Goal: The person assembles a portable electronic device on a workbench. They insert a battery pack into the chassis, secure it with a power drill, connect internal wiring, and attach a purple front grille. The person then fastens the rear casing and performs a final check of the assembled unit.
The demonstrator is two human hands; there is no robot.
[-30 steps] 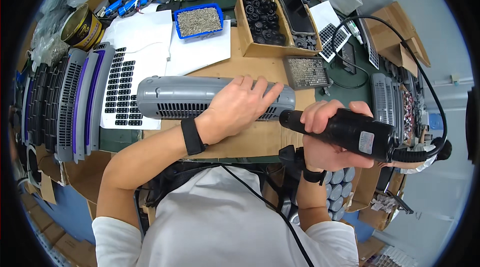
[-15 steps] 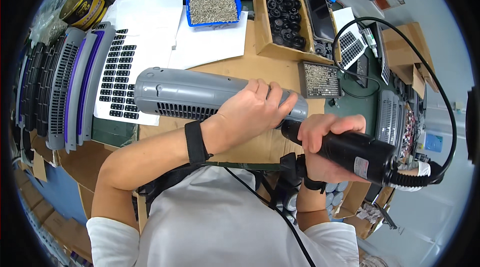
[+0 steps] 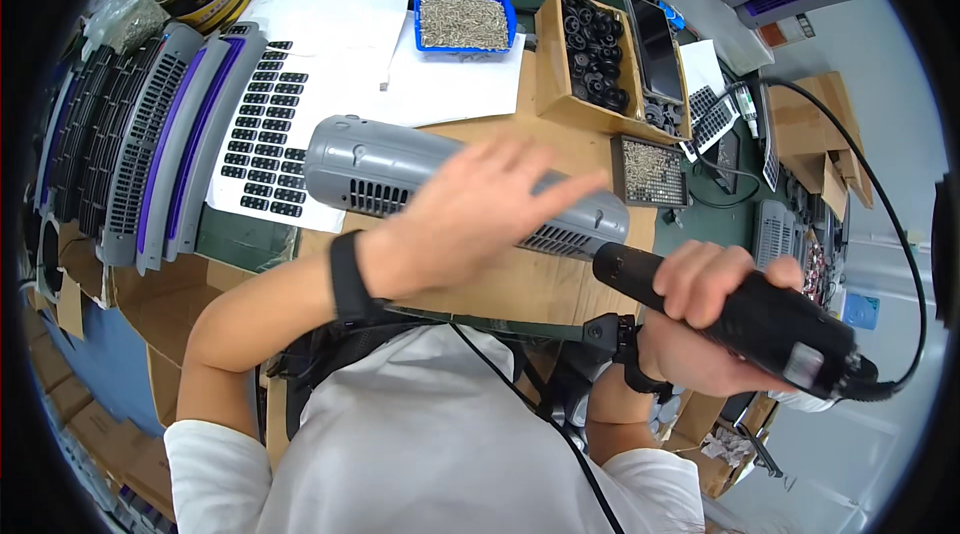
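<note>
A long grey plastic housing with rows of slots lies across the cardboard-covered bench before me. Over its middle hovers my left hand, blurred, with the fingers stretched and the thumb apart; whether it touches the housing I cannot tell. My right hand is wrapped round a black corded electric screwdriver, whose front end points at the housing's right end, a small gap away. The screwdriver's bit cannot be made out. Its black cable loops up at the right.
Behind the housing stand a blue tray of screws, a box of black wheel-like parts and a black screw tray. A sheet of black stickers lies at left, beside stacked grey and purple panels. A phone-like device leans behind.
My left hand has loosened its grip on the housing, its fingers now spread. The screwdriver has drawn back to the right from the housing's end. The whole view has shifted slightly.
</note>
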